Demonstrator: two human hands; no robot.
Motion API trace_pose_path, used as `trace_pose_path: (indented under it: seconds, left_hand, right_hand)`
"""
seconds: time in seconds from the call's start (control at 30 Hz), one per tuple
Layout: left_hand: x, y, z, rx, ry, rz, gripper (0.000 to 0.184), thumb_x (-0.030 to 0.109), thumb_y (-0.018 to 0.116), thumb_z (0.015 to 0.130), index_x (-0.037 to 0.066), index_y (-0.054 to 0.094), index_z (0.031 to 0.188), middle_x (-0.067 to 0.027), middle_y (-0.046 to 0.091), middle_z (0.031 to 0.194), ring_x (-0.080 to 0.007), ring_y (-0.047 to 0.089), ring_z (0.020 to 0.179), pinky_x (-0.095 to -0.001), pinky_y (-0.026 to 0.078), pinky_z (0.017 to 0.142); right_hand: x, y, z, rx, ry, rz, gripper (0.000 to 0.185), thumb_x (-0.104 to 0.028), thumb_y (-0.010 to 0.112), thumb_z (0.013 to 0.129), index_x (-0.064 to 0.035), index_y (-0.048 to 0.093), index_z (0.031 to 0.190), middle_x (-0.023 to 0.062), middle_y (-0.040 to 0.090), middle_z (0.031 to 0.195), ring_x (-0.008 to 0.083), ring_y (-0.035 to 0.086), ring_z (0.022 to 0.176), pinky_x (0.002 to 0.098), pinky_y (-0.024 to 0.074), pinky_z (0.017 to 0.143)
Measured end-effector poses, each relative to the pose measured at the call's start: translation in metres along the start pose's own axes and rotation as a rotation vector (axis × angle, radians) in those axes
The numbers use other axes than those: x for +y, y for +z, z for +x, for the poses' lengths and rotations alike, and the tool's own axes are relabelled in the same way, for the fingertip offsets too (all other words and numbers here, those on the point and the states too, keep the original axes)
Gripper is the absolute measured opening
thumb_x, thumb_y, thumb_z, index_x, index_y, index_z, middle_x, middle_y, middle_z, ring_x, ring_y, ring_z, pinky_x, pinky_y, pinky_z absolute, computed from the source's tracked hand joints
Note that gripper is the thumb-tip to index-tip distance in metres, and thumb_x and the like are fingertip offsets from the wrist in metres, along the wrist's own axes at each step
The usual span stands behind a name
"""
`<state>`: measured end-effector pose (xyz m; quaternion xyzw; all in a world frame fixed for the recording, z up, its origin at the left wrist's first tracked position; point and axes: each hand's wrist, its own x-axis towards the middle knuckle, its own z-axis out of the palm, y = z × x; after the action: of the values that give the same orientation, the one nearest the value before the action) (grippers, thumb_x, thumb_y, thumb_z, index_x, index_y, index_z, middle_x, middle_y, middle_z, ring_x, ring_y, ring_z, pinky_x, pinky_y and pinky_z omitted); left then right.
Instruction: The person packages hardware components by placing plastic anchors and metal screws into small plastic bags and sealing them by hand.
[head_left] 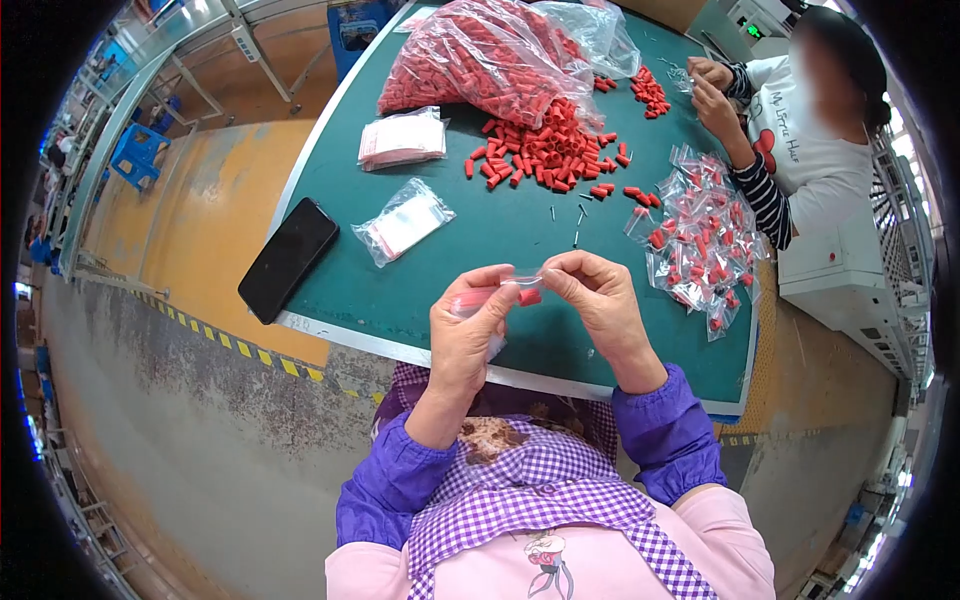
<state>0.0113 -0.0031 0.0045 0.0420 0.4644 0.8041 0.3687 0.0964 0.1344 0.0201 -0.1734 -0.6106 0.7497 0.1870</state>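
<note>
One checked apron [570, 500] sits nearest; beyond, left hand [463, 325] and right hand [603, 308] pinch one clear bag [522, 279]; one phone [288, 260] lies left.

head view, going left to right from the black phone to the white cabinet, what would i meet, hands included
Black phone, clear packet with white inside, left hand, red piece, right hand, pile of bagged red pieces, white cabinet.

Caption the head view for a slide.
Left hand and right hand pinch a clear bag, a red piece between them, at a green table with heaped red pieces.
</note>
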Motion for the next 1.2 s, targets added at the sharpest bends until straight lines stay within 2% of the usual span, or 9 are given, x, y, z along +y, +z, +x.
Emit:
trace_pose_path:
  seconds: [0.17,0.27,0.4,0.5,0.57,0.63,0.83,1.07,1.2]
  left_hand:
    - [-0.009,-0.007,0.004,-0.009,0.034,0.083,0.015,0.011,0.071,0.083,0.003,0.065,0.094,0.0027,0.06,0.071,-0.001,0.045,0.053,-0.0159,0.034,0.046]
    - [-0.006,-0.002,0.005,0.001,0.055,0.087,0.014,0.009,0.07,0.083,0.001,0.063,0.092,0.0001,0.06,0.075,-0.0052,0.05,0.055,-0.0182,0.039,0.048]
    - [-0.003,0.003,0.004,-0.035,0.029,0.105,0.009,0.008,0.071,0.083,0.001,0.065,0.088,0.0007,0.061,0.082,-0.0029,0.05,0.065,-0.017,0.039,0.053]
    - [-0.009,0.002,0.007,-0.084,0.099,0.14,0.009,0.007,0.07,0.083,0.001,0.065,0.087,0.0003,0.061,0.084,-0.0035,0.052,0.067,-0.0174,0.04,0.055]
    - [-0.012,-0.001,0.008,-0.12,0.142,0.148,0.009,0.008,0.07,0.083,0.001,0.066,0.087,0.0002,0.061,0.084,-0.0037,0.052,0.068,-0.0179,0.04,0.055]
    - [-0.014,-0.004,0.008,-0.128,-0.004,0.076,0.011,0.009,0.069,0.085,0.0,0.065,0.089,0.0002,0.06,0.08,-0.0036,0.051,0.064,-0.018,0.04,0.053]
    - [-0.015,-0.002,0.008,-0.056,-0.049,0.1,0.012,0.011,0.069,0.085,0.001,0.065,0.092,0.0025,0.056,0.068,-0.0035,0.048,0.054,-0.0174,0.036,0.047]
    - [-0.017,0.0,0.007,-0.089,-0.042,0.196,0.01,0.008,0.068,0.085,0.002,0.063,0.091,-0.0003,0.058,0.071,-0.0063,0.049,0.054,-0.0186,0.037,0.048]
    - [-0.023,0.002,0.007,-0.135,-0.103,0.109,0.017,0.012,0.066,0.087,0.001,0.06,0.097,-0.0026,0.059,0.079,-0.0066,0.049,0.057,-0.0204,0.04,0.05]
  right_hand:
    - [0.011,0.002,-0.003,0.048,-0.063,0.008,0.011,-0.008,0.062,0.089,0.0024,0.062,0.091,0.0035,0.063,0.083,0.0099,0.062,0.075,0.0237,0.0509,0.069]
    - [0.015,0.004,-0.004,0.078,-0.117,-0.041,0.01,-0.008,0.061,0.09,0.0025,0.061,0.089,0.004,0.063,0.082,0.0106,0.062,0.075,0.0237,0.0512,0.068]
    - [0.011,0.005,-0.004,0.088,-0.155,-0.123,0.009,-0.006,0.062,0.088,0.0022,0.061,0.088,0.0053,0.063,0.079,0.011,0.062,0.073,0.0236,0.0508,0.067]
    - [0.009,0.005,-0.006,0.094,-0.178,-0.297,0.007,-0.006,0.064,0.086,0.0015,0.061,0.086,0.0063,0.062,0.078,0.0115,0.061,0.07,0.0235,0.0502,0.065]
    - [0.01,0.002,-0.006,0.068,-0.341,-0.518,0.007,-0.006,0.064,0.085,0.0013,0.062,0.085,0.0058,0.061,0.076,0.0115,0.06,0.069,0.0241,0.0492,0.064]
    - [0.015,0.002,-0.01,0.09,-0.263,-0.419,0.008,-0.007,0.065,0.085,0.001,0.062,0.085,0.0052,0.061,0.076,0.0114,0.06,0.069,0.0245,0.0486,0.064]
    - [0.013,-0.005,-0.01,0.153,-0.14,-0.188,0.01,-0.009,0.064,0.087,0.0009,0.061,0.085,0.0039,0.061,0.075,0.0109,0.06,0.07,0.025,0.0474,0.064]
    - [0.016,-0.01,-0.018,0.181,-0.169,-0.233,0.01,-0.009,0.062,0.089,0.0007,0.06,0.085,0.004,0.061,0.075,0.0104,0.06,0.067,0.0241,0.0478,0.062]
    - [0.017,-0.011,-0.02,0.217,-0.161,-0.144,0.01,-0.009,0.061,0.089,0.0003,0.06,0.086,0.0039,0.061,0.075,0.0099,0.06,0.067,0.0242,0.0476,0.062]
